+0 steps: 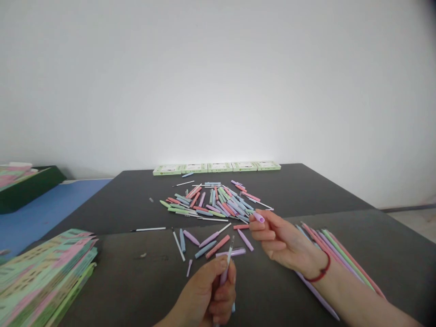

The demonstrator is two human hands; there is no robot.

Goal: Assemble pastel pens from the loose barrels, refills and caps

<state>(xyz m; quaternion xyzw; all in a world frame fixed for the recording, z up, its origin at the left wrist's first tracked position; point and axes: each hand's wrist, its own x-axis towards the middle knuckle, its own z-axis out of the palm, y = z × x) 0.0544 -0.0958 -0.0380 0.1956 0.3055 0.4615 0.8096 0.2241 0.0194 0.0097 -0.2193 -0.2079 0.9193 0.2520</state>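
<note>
Low in the middle, my left hand (214, 293) is closed around a purple pen (224, 275), with a white refill (229, 255) standing out of its upper end. To the right and higher, my right hand (284, 238) pinches a short purple pen tube (259, 217), its hollow end toward me. Between and beyond the hands lie loose pen parts: a purple piece (245, 240), a red tube (218, 246) and a blue piece (205, 250). A second purple tube (238, 251) lies just behind the left hand's pen, partly covered.
A pile of pastel pen parts and refills (200, 200) spreads over the dark table (129, 268). Flat green-white boxes (220, 167) line its far edge. Printed cards (44, 277) are stacked at left, near a dark green box (30, 188). Long pens (354, 259) lie under my right forearm.
</note>
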